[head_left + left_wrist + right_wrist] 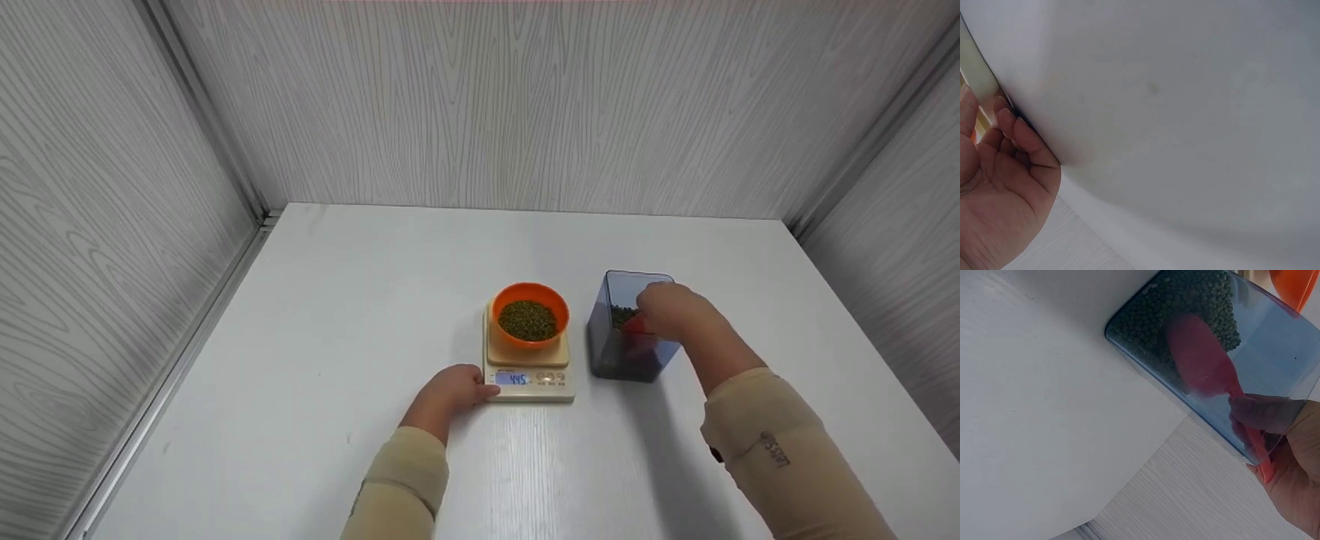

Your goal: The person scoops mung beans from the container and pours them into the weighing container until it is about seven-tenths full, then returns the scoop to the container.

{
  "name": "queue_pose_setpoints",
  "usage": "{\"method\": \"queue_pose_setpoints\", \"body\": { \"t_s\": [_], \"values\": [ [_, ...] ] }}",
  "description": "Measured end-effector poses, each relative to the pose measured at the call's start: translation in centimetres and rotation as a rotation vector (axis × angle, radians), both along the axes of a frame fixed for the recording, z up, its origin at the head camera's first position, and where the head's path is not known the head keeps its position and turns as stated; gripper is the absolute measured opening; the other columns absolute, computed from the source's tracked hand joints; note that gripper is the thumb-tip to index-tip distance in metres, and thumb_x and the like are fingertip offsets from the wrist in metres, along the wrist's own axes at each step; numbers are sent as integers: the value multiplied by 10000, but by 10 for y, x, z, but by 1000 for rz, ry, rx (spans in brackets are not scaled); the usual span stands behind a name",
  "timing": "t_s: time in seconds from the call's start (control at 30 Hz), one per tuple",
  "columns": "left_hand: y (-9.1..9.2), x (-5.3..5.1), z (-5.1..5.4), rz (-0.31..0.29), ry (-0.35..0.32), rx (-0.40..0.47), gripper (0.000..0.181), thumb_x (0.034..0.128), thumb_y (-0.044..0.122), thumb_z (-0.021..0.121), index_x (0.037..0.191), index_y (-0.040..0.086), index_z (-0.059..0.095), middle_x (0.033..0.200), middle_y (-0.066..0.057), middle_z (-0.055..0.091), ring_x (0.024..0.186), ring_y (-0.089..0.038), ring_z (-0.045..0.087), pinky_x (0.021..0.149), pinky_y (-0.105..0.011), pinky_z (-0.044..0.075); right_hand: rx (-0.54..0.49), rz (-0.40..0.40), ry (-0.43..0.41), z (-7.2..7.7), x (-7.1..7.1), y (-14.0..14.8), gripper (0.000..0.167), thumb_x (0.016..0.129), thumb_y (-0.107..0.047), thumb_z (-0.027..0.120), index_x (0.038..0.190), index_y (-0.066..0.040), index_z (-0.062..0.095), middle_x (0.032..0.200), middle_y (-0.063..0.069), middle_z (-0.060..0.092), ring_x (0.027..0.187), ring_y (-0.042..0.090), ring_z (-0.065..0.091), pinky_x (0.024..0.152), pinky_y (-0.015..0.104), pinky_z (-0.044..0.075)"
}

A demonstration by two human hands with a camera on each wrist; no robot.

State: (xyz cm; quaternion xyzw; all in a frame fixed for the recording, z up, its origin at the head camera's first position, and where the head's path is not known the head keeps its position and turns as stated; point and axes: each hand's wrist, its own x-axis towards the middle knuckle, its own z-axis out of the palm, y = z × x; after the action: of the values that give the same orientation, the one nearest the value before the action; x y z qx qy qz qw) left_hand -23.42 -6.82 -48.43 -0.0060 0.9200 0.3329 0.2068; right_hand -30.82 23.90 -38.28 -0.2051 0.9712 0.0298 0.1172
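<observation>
An orange bowl point(530, 286) holding green beans point(528, 321) stands on a cream digital scale point(529, 392), whose lit display seems to read 445. My left hand point(452, 388) grips the scale's front left corner, thumb on top; the left wrist view shows that hand point(1010, 180) with curled fingers at the scale's edge point(977, 64). Right of the scale stands a clear bluish container point(626, 352) with green beans. Reaching into its top, my right hand point(671, 311) holds a red scoop point(1202, 357) by the handle. Through the container wall the scoop's head shows against the beans point(1145, 318).
The white table point(337, 300) reaches to pale wood-grain panels point(487, 105) at the back and both sides. A metal rail point(180, 360) runs along the table's left edge.
</observation>
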Motion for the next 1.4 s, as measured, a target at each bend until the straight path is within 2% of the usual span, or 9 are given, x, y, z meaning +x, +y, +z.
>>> {"method": "queue_pose_setpoints", "body": {
  "t_s": [0.13,0.33,0.47,0.7,0.9,1.17,1.4],
  "values": [
    [0,0,0,6,-11,6,302,840,358,634,733,100,519,697,-28,458,690,-180,444,662,-324,365,-48,17,-6,-4,-2,3,39,807,-21,592,774,-17,612,675,63,533,627,211,469,615,370,433],
    [0,-1,-2,9,-22,2,299,840,368,633,730,113,520,690,-20,460,691,-174,451,646,-312,355,-132,-26,-82,-6,-4,1,64,839,-54,597,793,-17,621,683,58,535,655,207,472,628,360,423],
    [1,-1,-2,6,-18,5,309,839,374,632,725,113,512,685,-23,456,684,-176,451,640,-313,355,-165,-30,-98,-7,-6,-1,75,842,-68,602,802,-8,619,699,69,540,666,216,482,631,368,426],
    [1,-1,-1,7,-39,6,304,843,385,624,742,116,526,698,-22,472,695,-173,460,646,-313,362,-131,-65,-127,-8,-8,-3,53,848,-65,596,834,-18,616,724,80,542,698,231,494,667,377,434],
    [-1,-1,-1,-2,-36,0,301,847,381,619,748,111,528,705,-26,475,704,-173,460,649,-314,360,-95,-64,-129,-9,-10,-6,37,831,-36,577,809,-31,605,716,79,520,687,226,475,634,347,409],
    [-2,-2,-2,10,-59,1,296,846,387,618,760,116,535,712,-25,477,714,-178,464,659,-314,357,-168,-78,-151,-11,-8,-4,44,841,-44,592,804,-37,614,714,67,531,689,214,478,623,335,404],
    [-1,-4,-4,-7,-47,0,305,848,383,617,736,117,517,677,-17,451,684,-169,449,634,-299,346,-190,-44,-126,-10,-7,1,54,842,-34,597,793,-42,618,699,59,519,676,204,477,604,317,408]
  ]
}}
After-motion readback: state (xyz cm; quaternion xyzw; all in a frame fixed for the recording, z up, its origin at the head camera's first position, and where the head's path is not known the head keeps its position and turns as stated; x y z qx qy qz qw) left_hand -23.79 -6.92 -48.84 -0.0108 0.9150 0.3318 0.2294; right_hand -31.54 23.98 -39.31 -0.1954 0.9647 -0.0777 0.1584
